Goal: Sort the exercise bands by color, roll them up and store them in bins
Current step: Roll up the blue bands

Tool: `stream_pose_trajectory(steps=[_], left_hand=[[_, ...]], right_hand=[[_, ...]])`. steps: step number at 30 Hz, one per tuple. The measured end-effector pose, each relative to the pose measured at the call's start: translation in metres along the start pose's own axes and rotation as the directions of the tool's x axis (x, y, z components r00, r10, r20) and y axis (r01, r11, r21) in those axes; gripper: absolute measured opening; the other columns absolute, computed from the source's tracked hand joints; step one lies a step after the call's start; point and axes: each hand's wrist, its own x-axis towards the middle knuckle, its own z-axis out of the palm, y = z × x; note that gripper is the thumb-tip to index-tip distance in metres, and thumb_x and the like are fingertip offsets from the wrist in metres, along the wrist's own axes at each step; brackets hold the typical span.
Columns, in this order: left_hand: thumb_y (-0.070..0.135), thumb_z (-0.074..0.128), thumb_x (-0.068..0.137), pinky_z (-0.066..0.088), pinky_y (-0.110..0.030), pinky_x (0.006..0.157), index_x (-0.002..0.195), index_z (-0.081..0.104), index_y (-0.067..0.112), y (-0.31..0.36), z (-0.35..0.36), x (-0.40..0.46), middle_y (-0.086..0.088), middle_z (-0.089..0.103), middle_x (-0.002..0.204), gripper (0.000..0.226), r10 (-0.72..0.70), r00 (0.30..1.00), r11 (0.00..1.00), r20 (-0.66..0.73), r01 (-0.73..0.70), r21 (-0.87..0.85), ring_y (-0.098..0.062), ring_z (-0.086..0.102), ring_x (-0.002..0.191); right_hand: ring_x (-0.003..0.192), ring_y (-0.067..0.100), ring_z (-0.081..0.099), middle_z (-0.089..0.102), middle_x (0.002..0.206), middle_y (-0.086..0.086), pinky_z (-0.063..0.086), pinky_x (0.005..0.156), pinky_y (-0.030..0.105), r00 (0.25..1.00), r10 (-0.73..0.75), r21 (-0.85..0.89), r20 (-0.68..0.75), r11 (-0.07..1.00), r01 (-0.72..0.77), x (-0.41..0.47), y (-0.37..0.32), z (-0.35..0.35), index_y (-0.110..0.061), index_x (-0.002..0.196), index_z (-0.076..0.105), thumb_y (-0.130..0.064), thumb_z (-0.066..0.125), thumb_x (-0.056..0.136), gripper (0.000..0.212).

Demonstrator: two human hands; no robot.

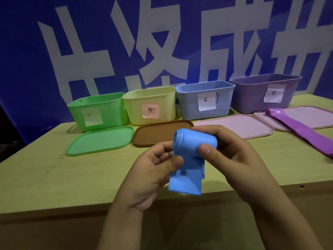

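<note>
Slack is my worry: both hands, left hand (153, 170) and right hand (232, 150), pinch the half-rolled blue band (191, 156), whose stretchy coil could spring open before reaching the blue bin (189, 107)

blue band (193, 154): smooth matt rubbery sheet | purple band (304, 131): same rubbery sheet, slight sheen | bins, e.g. green bin (98, 112): smooth plastic, paper labels | blue bin (204, 100): ribbed plastic wall | lids, e.g. green lid (100, 140): smooth plastic | table (54, 174): pale matt wood-look board
</note>
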Motion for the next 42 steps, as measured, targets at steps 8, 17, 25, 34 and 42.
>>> stream_pose_trajectory(steps=[8, 17, 25, 34, 42], left_hand=[[0.031, 0.076, 0.070, 0.055, -0.024, 0.073, 0.090, 0.075, 0.032, -0.007, 0.015, -0.002, 0.004, 0.075, 0.092, 0.020, 0.090, 0.996, 0.972, -0.027, -0.082, 0.220, -0.008, 0.069, 0.088], [0.031, 0.072, 0.071, 0.050, -0.015, 0.064, 0.084, 0.073, 0.036, -0.010, 0.026, 0.000, 0.008, 0.074, 0.080, 0.014, 0.238, 0.970, 0.903, -0.058, -0.199, 0.380, -0.002, 0.066, 0.074], [0.022, 0.066, 0.076, 0.051, -0.017, 0.067, 0.090, 0.074, 0.028, -0.006, 0.022, -0.001, 0.004, 0.074, 0.084, 0.017, 0.260, 0.965, 0.903, -0.007, -0.241, 0.356, -0.006, 0.067, 0.079], [0.064, 0.076, 0.057, 0.052, -0.018, 0.068, 0.090, 0.074, 0.035, -0.002, 0.023, -0.005, 0.005, 0.074, 0.088, 0.044, 0.217, 0.976, 0.925, -0.016, -0.200, 0.324, -0.007, 0.068, 0.081], [0.048, 0.067, 0.070, 0.050, -0.014, 0.069, 0.097, 0.067, 0.045, 0.000, 0.020, -0.008, 0.014, 0.073, 0.086, 0.027, 0.244, 0.970, 0.849, -0.014, -0.206, 0.486, 0.000, 0.066, 0.080]], right_hand=[[0.094, 0.010, 0.065, 0.068, 0.100, -0.005, 0.053, 0.074, 0.021, 0.997, -0.029, -0.007, -0.078, 1.000, 0.029, 0.003, -0.002, -0.005, -0.029, 0.101, 0.067, -0.030, 0.063, 0.077, 0.025], [0.094, 0.007, 0.064, 0.067, 0.102, -0.008, 0.052, 0.073, 0.016, 0.989, -0.098, -0.088, -0.112, 0.992, 0.088, 0.004, -0.002, -0.006, -0.025, 0.107, 0.063, -0.028, 0.067, 0.078, 0.029], [0.097, 0.008, 0.064, 0.067, 0.105, -0.010, 0.052, 0.074, 0.018, 0.992, -0.098, -0.088, -0.076, 0.992, 0.091, 0.003, 0.001, -0.008, -0.029, 0.105, 0.062, -0.021, 0.064, 0.078, 0.028], [0.111, 0.007, 0.058, 0.063, 0.109, -0.014, 0.052, 0.081, 0.019, 0.991, -0.129, -0.116, -0.031, 0.985, 0.125, 0.000, 0.011, -0.003, -0.035, 0.099, 0.060, -0.011, 0.071, 0.077, 0.034], [0.099, 0.009, 0.064, 0.065, 0.107, -0.010, 0.054, 0.082, 0.024, 0.993, 0.056, -0.075, 0.106, 0.996, -0.048, -0.002, -0.003, -0.017, -0.032, 0.107, 0.062, -0.033, 0.061, 0.081, 0.026]])
